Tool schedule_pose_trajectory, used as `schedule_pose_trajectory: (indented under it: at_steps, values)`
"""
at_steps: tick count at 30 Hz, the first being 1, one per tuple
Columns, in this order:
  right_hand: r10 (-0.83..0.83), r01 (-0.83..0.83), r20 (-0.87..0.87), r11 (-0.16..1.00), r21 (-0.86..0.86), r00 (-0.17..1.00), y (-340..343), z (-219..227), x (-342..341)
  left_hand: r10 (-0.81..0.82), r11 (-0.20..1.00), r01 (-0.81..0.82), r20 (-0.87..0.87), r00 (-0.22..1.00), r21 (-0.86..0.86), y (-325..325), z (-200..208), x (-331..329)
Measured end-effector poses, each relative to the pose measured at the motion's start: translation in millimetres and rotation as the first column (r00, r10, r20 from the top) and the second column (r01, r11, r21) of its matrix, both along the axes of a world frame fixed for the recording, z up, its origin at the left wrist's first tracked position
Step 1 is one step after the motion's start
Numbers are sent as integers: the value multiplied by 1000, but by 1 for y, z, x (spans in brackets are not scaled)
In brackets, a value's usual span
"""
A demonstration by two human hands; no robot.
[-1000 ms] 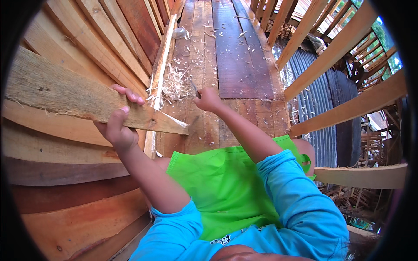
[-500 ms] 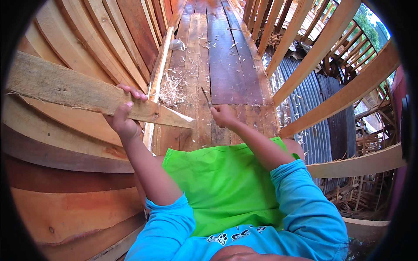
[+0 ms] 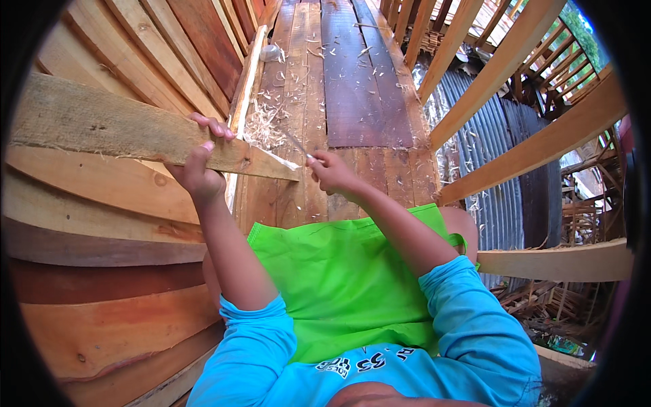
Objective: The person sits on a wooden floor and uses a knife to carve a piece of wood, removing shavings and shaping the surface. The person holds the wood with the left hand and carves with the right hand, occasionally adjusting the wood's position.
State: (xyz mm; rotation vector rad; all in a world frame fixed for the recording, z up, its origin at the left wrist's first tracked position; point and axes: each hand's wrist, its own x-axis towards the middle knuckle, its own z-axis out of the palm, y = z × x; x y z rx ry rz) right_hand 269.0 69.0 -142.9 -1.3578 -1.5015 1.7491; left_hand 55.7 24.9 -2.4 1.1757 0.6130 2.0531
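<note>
My left hand [image 3: 202,178] grips a long rough plank [image 3: 102,125], fingers over its upper edge and thumb on its near side. The plank reaches in from the left and narrows to a slanted, pale cut end. In my right hand [image 3: 332,173] is a knife [image 3: 296,144] with a thin narrow blade, held close to the plank's tip. The blade slants up and left; whether it touches the wood I cannot tell. Curled wood shavings [image 3: 266,129] lie on the floor just beyond the tip. A bright green cloth [image 3: 339,271] covers my lap.
A wall of overlapping boards [image 3: 108,264] rises at my left. Beyond the plank stretches a plank floor [image 3: 366,108] strewn with shavings, with a small clear cup [image 3: 270,53] by the wall. Wooden railing slats [image 3: 502,74] stand at right, above corrugated metal sheeting [image 3: 489,163].
My right hand has moved left, bringing the knife nearer the plank's tip, and the blade now leans further left. My left hand keeps its grip on the plank. The view has shifted slightly.
</note>
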Motion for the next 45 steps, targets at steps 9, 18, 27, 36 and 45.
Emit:
schedule_pose_trajectory:
  at_steps: [9, 18, 27, 36, 45]
  values:
    - [171, -187, 161, 978, 89, 972, -8, -21, -37, -52, 998, 50, -89, 995, -31, -1, -6, -4]
    - [241, -248, 227, 969, 3, 944, 3, -41, -32, 78, 994, -84, -83, 993, -68, 4, -5, 0]
    - [132, -178, 171, 940, 291, 976, -3, -15, -45, 154, 981, -160, -60, 986, -112, 4, -4, 1]
    - [123, -204, 215, 888, 413, 969, -14, 6, -47, 206, 973, -205, -11, 979, -108, 1, -4, -2]
    - [139, -177, 120, 890, 420, 983, -21, 21, -44, 217, 970, -217, -17, 976, -106, -1, -5, -1]
